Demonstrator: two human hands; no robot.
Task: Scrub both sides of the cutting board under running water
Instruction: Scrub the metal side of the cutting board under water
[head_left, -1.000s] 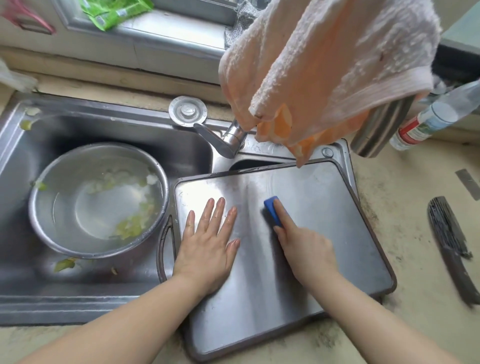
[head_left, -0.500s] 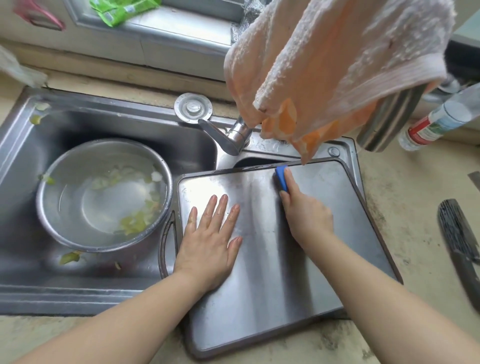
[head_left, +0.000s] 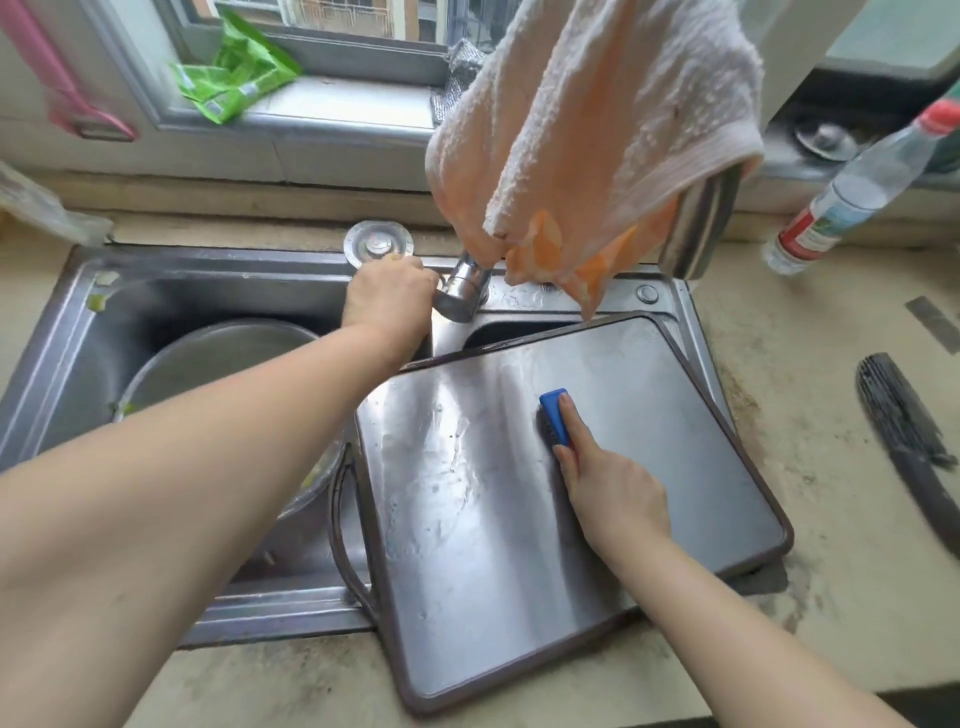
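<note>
A steel cutting board (head_left: 675, 441) with a dark rim and a loop handle lies flat across the right sink basin, its surface wet and streaked. My right hand (head_left: 608, 483) holds a blue scrubber (head_left: 555, 417) against the middle of the board. My left hand (head_left: 387, 304) has reached up to the tap (head_left: 462, 291) and its fingers curl round the tap lever. I see no water stream from the spout, which is hidden behind a hanging towel.
A pink-and-orange towel (head_left: 582, 130) hangs over the tap. A steel bowl (head_left: 223, 353) with vegetable scraps sits in the left basin. On the counter at right lie a dark knife (head_left: 904, 436) and a plastic bottle (head_left: 852, 192). Green packets (head_left: 234, 78) rest on the windowsill.
My left hand lifted off the board and went up to the tap lever. My right hand drew the blue scrubber back from the board's far edge to its middle.
</note>
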